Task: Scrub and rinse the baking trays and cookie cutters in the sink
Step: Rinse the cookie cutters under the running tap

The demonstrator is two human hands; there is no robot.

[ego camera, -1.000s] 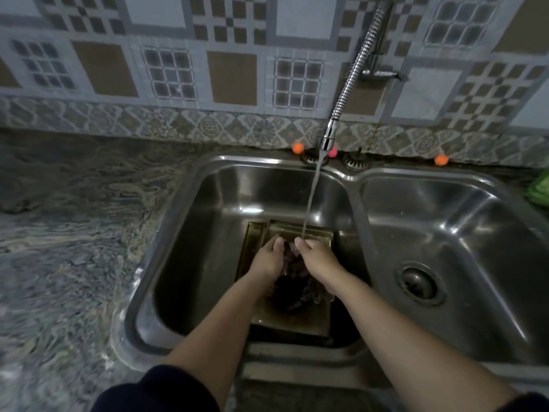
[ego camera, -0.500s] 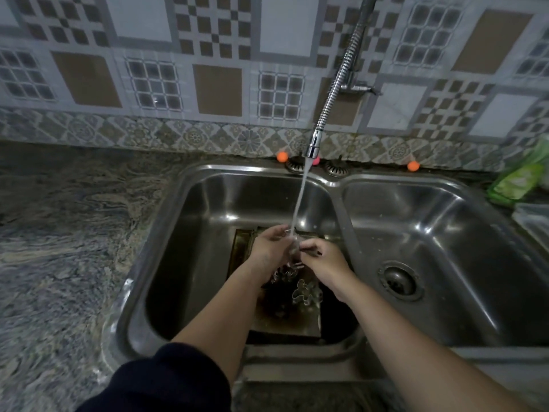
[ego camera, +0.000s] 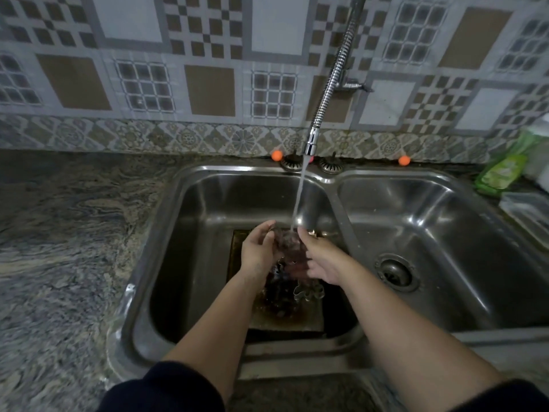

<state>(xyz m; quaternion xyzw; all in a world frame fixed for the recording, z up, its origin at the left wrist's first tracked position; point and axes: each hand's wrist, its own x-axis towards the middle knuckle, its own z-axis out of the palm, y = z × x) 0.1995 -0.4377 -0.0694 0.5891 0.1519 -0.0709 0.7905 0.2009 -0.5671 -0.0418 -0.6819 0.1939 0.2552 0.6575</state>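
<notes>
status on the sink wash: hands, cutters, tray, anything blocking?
Left hand and right hand cupped round a blurred metal cookie cutter under the water stream. Another figure-shaped metal cutter lies on the grimy rectangular baking tray. Nothing blocking.

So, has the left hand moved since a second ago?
Yes: the left hand has risen toward the water stream, off the brown baking tray.

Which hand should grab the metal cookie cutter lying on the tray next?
Right, probably. The right hand hangs just above the figure-shaped metal cookie cutter; the left hand sits farther left.
</notes>
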